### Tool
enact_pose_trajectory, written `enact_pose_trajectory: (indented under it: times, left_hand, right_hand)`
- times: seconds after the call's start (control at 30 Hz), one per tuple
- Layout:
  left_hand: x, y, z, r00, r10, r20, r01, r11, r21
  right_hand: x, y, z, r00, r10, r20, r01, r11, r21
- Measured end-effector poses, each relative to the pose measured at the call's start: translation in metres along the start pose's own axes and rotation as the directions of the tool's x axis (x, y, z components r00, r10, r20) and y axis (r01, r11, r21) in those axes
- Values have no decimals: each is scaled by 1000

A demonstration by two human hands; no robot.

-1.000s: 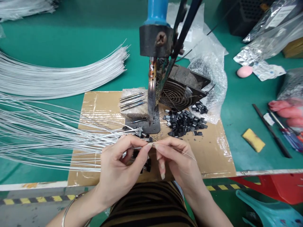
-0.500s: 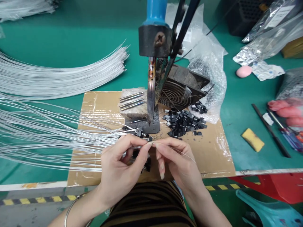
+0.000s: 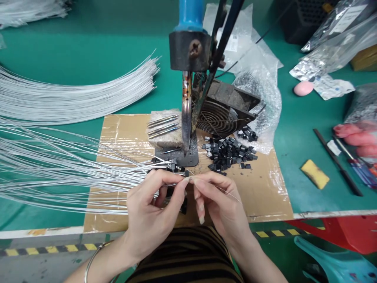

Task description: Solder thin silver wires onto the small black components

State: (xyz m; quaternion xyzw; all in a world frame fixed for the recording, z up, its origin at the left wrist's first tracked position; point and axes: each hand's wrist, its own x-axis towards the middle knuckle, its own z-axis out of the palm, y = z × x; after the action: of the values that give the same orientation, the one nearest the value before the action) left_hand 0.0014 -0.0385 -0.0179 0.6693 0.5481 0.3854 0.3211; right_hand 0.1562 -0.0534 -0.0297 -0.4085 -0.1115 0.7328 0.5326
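My left hand [image 3: 154, 210] pinches the end of a white cable [image 3: 173, 183] between thumb and forefinger. Close against it, my right hand [image 3: 225, 202] is closed in a pinch on a thin silvery wire [image 3: 231, 194], which trails back over that hand. The fingertips nearly touch, and what lies between them is too small to make out. Just above them a soldering iron [image 3: 186, 106] with a blue handle points straight down, its tip near a dark metal plate [image 3: 191, 159]. Cables with black connectors [image 3: 172, 167] lie behind and under my left hand.
Loose black connectors [image 3: 231, 153] are heaped on the cardboard [image 3: 265, 188], beside a sooty fan [image 3: 219, 116]. Metal tips rest on a pale block [image 3: 165, 137]. A bundle of white cables [image 3: 88, 98] lies left; a yellow sponge [image 3: 314, 174] and pink ball [image 3: 303, 89] are right.
Both hands keep their pinch at nearly the same spot. The soldering iron appears slightly further left in the view.
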Motion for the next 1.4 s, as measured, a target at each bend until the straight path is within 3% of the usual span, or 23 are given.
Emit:
enact_pose_trajectory:
  times: [0.33,0.43,0.53,0.57,0.6,0.63,0.67,0.7,0.73,0.8,0.83,0.93,1.2,1.4]
  left_hand:
    - [-3,-2,5,999,-27,-22,25,998,-62]
    - [-3,-3,1,997,-82,-1,82,995,-63]
    - [1,-4,-4,993,-118,0,118,992,-48]
    - [3,-4,-6,991,-131,8,131,990,-53]
    - [5,-4,-7,989,-145,21,146,987,-60]
    - [6,-4,-8,986,-160,38,163,984,-68]
    - [8,-4,-9,983,-176,57,180,981,-77]
    - [10,-3,-10,979,-188,73,194,977,-84]
    - [11,-3,-11,977,-196,85,203,975,-89]
    - [13,-2,-12,975,-207,84,214,972,-94]
    - [13,-2,-12,975,-207,78,213,973,-92]
    - [13,-1,-13,981,-188,56,192,978,-85]
    - [15,-3,-13,990,-129,48,132,988,-78]
    - [16,-3,-16,990,-113,83,120,990,-78]
  right_hand:
    - [0,17,6,998,-51,-49,54,995,81]
    - [-2,11,-2,995,-104,-6,104,995,11]
    - [-8,-7,-28,961,-270,-56,256,948,-189]
    - [-11,-14,-41,921,-374,-114,325,894,-310]
    - [-13,-22,-54,850,-498,-174,380,806,-454]
    - [-15,-30,-68,740,-634,-222,392,676,-624]
    - [-17,-38,-81,622,-753,-217,339,508,-792]
    - [-18,-44,-93,561,-810,-170,256,365,-895]
    - [-19,-50,-104,538,-838,-93,196,232,-953]
    - [-19,-57,-119,622,-778,88,131,-8,-991]
    - [-19,-59,-123,641,-747,177,137,-116,-984]
    - [-17,-59,-127,637,-692,338,182,-292,-939]
    - [-11,-54,-124,606,-668,432,116,-463,-879]
    - [-11,-55,-120,607,-708,361,73,-403,-912]
